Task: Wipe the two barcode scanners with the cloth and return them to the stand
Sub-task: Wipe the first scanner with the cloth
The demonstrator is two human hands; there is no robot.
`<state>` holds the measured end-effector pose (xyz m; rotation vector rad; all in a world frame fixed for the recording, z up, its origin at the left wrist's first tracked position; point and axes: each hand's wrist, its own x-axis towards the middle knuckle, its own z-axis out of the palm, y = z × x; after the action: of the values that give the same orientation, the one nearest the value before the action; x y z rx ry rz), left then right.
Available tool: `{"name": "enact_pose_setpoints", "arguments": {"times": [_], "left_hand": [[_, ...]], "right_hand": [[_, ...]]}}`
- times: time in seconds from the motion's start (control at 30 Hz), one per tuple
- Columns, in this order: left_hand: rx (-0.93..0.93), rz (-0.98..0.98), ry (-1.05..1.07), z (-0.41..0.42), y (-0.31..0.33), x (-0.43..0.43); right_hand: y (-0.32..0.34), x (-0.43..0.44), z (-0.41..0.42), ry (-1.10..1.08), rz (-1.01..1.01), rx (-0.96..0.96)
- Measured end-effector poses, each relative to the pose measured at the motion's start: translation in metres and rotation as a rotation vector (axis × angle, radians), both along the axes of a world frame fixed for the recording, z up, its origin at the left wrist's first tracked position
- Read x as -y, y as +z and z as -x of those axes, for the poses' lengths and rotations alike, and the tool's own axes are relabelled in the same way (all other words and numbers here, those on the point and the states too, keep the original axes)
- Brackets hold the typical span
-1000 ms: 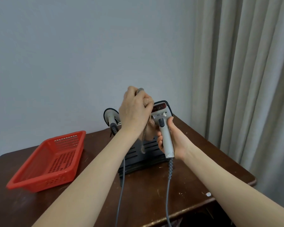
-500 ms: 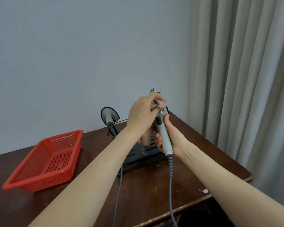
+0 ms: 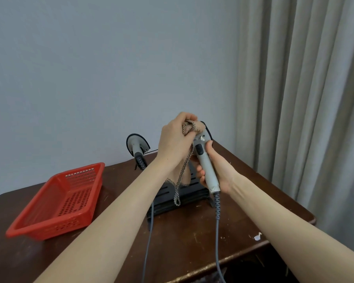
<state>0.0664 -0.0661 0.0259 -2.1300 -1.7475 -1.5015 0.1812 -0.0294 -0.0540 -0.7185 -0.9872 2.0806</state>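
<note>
Wiping is under way at the head of the scanner (image 3: 207, 170), which is held upright above the stand (image 3: 192, 198), its handle gripped by the right hand (image 3: 217, 172). The cloth (image 3: 193, 127) is bunched in the closed left hand (image 3: 175, 139) and pressed on the scanner's top. A loose tail of cloth hangs beside the handle and could be trapped under the right fingers or dragged across the stand. The trigger (image 3: 199, 149) lies just beside the thumb and may be pressed by accident. The cable (image 3: 217, 231) trails off the near edge of the table (image 3: 182, 242); a snag there could tug the scanner. The second scanner (image 3: 137, 144), standing far left of the stand, could be knocked by the left forearm.
</note>
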Motion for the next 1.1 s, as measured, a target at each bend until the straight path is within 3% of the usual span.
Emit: {"name": "enact_pose_setpoints", "arguments": {"times": [0.17, 0.27, 0.5, 0.73, 0.9, 1.1], "left_hand": [[-0.293, 0.002, 0.057, 0.004, -0.006, 0.000], [-0.368, -0.028, 0.143, 0.008, -0.007, 0.007], [-0.345, -0.031, 0.234, 0.005, -0.003, 0.008], [-0.039, 0.030, 0.045, -0.011, 0.002, 0.003], [-0.210, 0.060, 0.005, -0.006, -0.002, 0.000], [-0.421, 0.047, 0.169, 0.007, -0.003, 0.008]], "right_hand": [[0.003, 0.001, -0.002, -0.027, 0.008, 0.012], [0.000, 0.001, -0.005, -0.046, 0.012, -0.022], [-0.004, 0.002, -0.005, -0.017, -0.010, -0.020], [0.000, 0.003, -0.003, -0.002, 0.014, 0.002], [-0.001, 0.002, -0.010, -0.002, -0.004, -0.010], [-0.007, -0.002, -0.013, -0.006, 0.008, -0.051]]}}
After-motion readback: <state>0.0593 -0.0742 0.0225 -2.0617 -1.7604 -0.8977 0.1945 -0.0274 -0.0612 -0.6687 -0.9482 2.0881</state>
